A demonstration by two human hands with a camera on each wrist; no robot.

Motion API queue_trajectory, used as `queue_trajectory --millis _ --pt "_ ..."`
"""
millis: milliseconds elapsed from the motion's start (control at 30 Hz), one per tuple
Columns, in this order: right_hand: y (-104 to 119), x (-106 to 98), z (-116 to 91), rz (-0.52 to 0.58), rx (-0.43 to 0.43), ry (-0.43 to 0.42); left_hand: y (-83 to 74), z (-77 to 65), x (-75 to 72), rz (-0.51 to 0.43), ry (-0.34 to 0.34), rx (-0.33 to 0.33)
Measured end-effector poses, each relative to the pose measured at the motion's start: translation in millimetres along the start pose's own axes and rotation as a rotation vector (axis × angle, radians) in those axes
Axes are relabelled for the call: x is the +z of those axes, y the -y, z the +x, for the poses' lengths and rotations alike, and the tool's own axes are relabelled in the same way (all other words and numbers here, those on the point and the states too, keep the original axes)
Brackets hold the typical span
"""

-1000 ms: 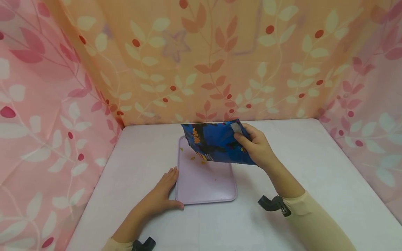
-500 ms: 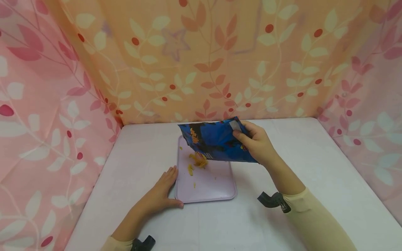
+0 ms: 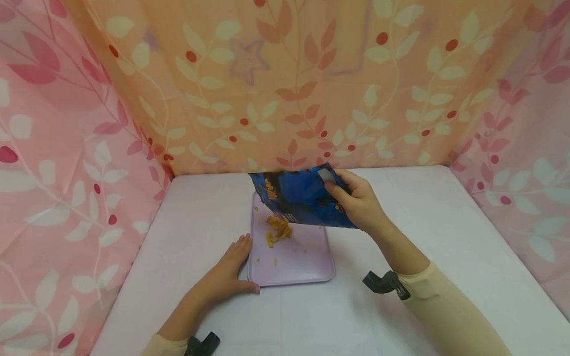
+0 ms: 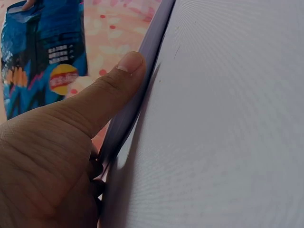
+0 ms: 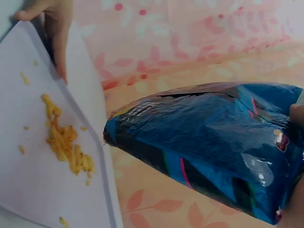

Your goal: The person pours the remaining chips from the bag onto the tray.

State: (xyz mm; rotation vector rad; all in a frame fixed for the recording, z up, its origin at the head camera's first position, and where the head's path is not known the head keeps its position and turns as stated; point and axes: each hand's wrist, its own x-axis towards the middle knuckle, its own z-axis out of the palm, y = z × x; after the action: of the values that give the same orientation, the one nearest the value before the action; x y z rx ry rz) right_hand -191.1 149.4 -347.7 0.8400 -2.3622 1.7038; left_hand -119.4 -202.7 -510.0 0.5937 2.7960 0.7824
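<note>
Item, bag (image 3: pixel 303 195): glossy, creased film, mainly blue with black areas and orange lettering; a pale patch lies beside the thumb. Held tilted above the far part of the tray, its narrowed end toward the tray. The mouth is probably at that end, though the view is too poor to be sure. Cut off at the left wrist view's border; small print blurred.

Item, right hand (image 3: pixel 360 200): grip clenched on the bag's right end, thumb on the near face, other fingers largely concealed behind the film. Mostly out of frame in the right wrist view.

Item, tray (image 3: pixel 307 267): pale lilac, smooth, rectangular, rounded corners, low raised rim. Far right portion hidden by the bag.

Item, yellow food pieces (image 3: pixel 279 228): irregular, ridged-looking curls, clustered on the tray just below the bag, with crumbs scattered about. Kind hard to make out.

Item, left hand (image 3: pixel 224 274): grip relaxed and spread, fingers along the tray's left rim, thumb at its near left corner. Fingers partly concealed in the left wrist view.

Item, bench (image 3: pixel 178 222): smooth white covering, beneath the tray.

Item, hangings (image 3: pixel 213 99): leaf-printed cloth, orange behind, pink at the sides.

Item, sleeves (image 3: pixel 445 306): cream, cropped by the frame; dark curved wrist mounts (image 3: pixel 386 284) alongside.
</note>
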Motion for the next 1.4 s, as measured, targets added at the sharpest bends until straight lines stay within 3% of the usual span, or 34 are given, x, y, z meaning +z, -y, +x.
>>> queue_trajectory --millis 167,467,767,967,1133,1233,1333,1400 --pt "1 0 6 -0.036 0.045 0.029 1.7 -0.4 0.5 -0.003 0.0 -0.01" --pt "0 0 11 0.035 0.118 0.025 1.9 -0.3 1.0 -0.005 -0.005 -0.001" --pt "4 -1 10 -0.006 0.073 -0.033 0.9 -0.1 1.4 -0.019 0.003 -0.017" --pt "7 -6 14 0.005 0.065 -0.004 1.8 0.7 2.3 -0.006 -0.011 -0.002" --pt "9 -8 18 0.129 0.036 -0.138 1.0 1.2 0.2 -0.01 -0.013 0.004" --pt "4 -5 20 0.147 0.042 -0.111 1.1 1.7 -0.3 0.002 -0.012 0.01" --pt "-1 -2 20 0.073 0.05 -0.066 0.6 1.8 -0.7 0.001 -0.007 0.009" --pt "-2 -1 19 0.043 0.042 -0.079 0.1 2.1 -1.0 0.003 -0.012 0.022"
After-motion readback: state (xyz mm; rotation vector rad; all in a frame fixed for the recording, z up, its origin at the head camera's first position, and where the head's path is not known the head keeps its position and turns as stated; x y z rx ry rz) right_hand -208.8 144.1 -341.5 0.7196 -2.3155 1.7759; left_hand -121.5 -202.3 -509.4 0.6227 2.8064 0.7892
